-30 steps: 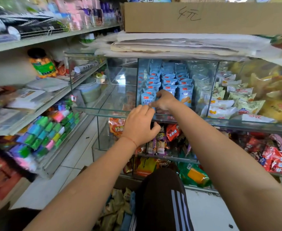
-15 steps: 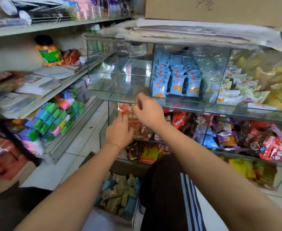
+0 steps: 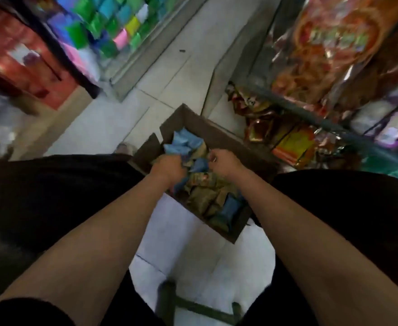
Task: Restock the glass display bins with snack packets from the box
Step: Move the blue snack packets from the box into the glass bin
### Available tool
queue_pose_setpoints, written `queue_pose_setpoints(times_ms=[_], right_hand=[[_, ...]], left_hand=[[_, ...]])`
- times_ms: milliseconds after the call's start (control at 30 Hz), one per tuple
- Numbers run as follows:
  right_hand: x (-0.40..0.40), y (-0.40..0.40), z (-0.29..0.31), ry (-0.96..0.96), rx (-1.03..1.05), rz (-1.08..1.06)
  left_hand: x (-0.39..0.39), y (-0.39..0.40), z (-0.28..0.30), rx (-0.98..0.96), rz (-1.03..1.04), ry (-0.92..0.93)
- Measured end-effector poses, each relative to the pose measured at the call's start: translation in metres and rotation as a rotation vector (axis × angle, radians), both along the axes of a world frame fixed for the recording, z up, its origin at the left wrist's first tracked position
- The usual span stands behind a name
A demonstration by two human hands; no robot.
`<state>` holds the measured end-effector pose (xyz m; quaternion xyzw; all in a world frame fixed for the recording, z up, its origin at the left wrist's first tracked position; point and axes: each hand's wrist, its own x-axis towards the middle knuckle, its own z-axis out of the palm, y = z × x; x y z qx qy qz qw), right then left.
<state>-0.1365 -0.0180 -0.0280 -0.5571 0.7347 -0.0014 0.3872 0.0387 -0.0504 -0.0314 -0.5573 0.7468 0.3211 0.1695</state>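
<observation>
Fingers of left hand point(image 3: 167, 167) curl down into the box point(image 3: 219, 135), closed round a blue packet point(image 3: 181, 143) at the box's far-left corner; grip is blurry but the packet bunches against the knuckles. Fingers of right hand point(image 3: 225, 162) curl too, over the box's middle, just right of the left hand; can't tell if they hold anything. More packets, blue and olive-brown point(image 3: 205, 196), fill the box nearer the body. Box sits on tiled floor point(image 3: 169, 74) btwn the knees. Snack packs in glass bins point(image 3: 294, 142) just right of the box.
</observation>
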Motion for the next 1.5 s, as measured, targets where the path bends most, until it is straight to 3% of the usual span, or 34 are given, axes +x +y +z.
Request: queue_pose_setpoints(times_ms=[167,367,567,700,800,933,1000,1133,1267,1367,1500], right_hand=[[0.007,-0.021,-0.078,0.029,0.071,-0.001],[0.017,-0.047,-0.151,-0.020,0.192,0.097],[0.013,-0.055,-0.173,0.184,0.076,0.189],[0.009,-0.050,-0.162,0.082,0.058,0.124],[0.009,-0.050,-0.136,-0.053,0.041,-0.048],[0.008,-0.049,-0.083,-0.293,0.078,-0.410],[0.006,-0.046,-0.051,-0.407,0.071,-0.523],[0.005,-0.027,0.046,-0.571,0.017,-0.588],[-0.002,0.011,0.144,-0.903,-0.094,-0.731],[-0.002,0.046,0.198,-0.977,-0.195,-0.761],[0.006,0.081,0.237,-1.017,-0.330,-0.737]], left_hand=[[-0.014,-0.016,-0.073,0.150,-0.007,-0.026],[-0.013,-0.023,-0.136,0.234,0.170,-0.065],[-0.024,-0.023,-0.153,0.177,0.104,-0.183],[-0.021,-0.024,-0.148,0.127,0.161,-0.130],[-0.014,-0.031,-0.129,0.237,0.380,0.032],[-0.009,-0.035,-0.079,0.512,1.031,0.535],[-0.012,-0.033,-0.038,0.619,1.153,0.736],[-0.015,-0.019,0.047,0.692,1.150,1.065],[-0.014,0.003,0.121,0.687,1.062,1.193],[-0.015,0.030,0.173,0.741,1.002,1.348],[-0.021,0.066,0.210,0.693,0.912,1.386]])
